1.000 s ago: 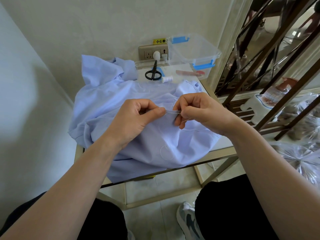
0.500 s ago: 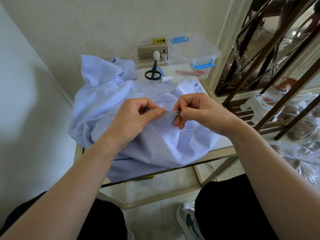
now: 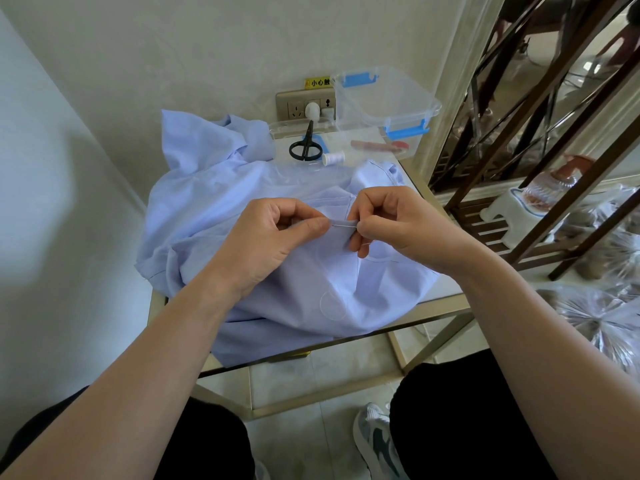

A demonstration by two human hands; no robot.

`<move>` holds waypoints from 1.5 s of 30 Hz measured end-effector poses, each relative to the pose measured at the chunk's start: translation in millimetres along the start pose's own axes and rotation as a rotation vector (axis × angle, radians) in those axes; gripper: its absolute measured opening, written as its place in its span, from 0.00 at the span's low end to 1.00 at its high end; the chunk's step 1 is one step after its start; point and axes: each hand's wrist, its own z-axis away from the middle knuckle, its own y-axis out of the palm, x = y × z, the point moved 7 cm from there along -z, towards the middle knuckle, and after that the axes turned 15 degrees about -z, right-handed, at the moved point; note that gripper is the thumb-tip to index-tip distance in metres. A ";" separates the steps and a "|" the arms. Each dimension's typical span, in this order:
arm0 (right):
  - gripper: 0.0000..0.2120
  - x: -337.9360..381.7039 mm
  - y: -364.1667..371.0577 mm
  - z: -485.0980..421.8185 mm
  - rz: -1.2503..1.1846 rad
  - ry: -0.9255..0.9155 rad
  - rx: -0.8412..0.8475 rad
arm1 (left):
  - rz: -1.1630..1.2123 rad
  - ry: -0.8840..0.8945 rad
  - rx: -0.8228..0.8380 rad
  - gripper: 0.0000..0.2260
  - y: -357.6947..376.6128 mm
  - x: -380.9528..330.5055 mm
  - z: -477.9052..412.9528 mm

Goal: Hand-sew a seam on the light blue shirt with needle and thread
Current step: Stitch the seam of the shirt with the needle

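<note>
Glass tabletop, left hand pinching shirt, right hand pinching needle lying left-right

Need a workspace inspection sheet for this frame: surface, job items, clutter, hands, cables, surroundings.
Surface: glass-topped table with a gold metal frame, mostly under cloth.
Job's things: light blue shirt spread over the table; needle spanning between the hands; thread looped on the shirt; white spool behind the shirt.
Clutter: black scissors on a clear lid; clear box with blue latches; reddish item, unidentifiable.
Grippers: left hand pinches the shirt at one end of the needle; right hand pinches the other end.
Cables: white plug in the wall socket; no cord seen.
Surroundings: plain wall behind; brown railing to the right; small white stool beyond it.
</note>
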 end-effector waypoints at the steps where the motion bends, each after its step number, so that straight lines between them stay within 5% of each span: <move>1: 0.09 -0.7 -0.1 -0.2 -0.017 -0.005 0.003 | 0.002 -0.005 0.007 0.04 0.3 -0.2 0.3; 22: 0.00 -11.7 -2.1 -6.4 -0.319 -0.011 0.129 | 0.274 -0.125 0.138 0.14 4.4 0.5 4.7; 28: 0.02 -12.8 0.0 -6.5 -0.304 -0.018 0.156 | 0.352 -0.161 0.207 0.06 7.6 1.0 8.1; 38: 0.05 -16.8 4.0 -9.7 -0.249 -0.036 0.131 | 0.440 -0.169 0.280 0.06 14.1 2.2 9.4; 45: 0.07 -19.4 -4.0 -14.0 -0.299 -0.021 0.050 | 0.476 -0.186 0.176 0.04 8.6 4.5 4.5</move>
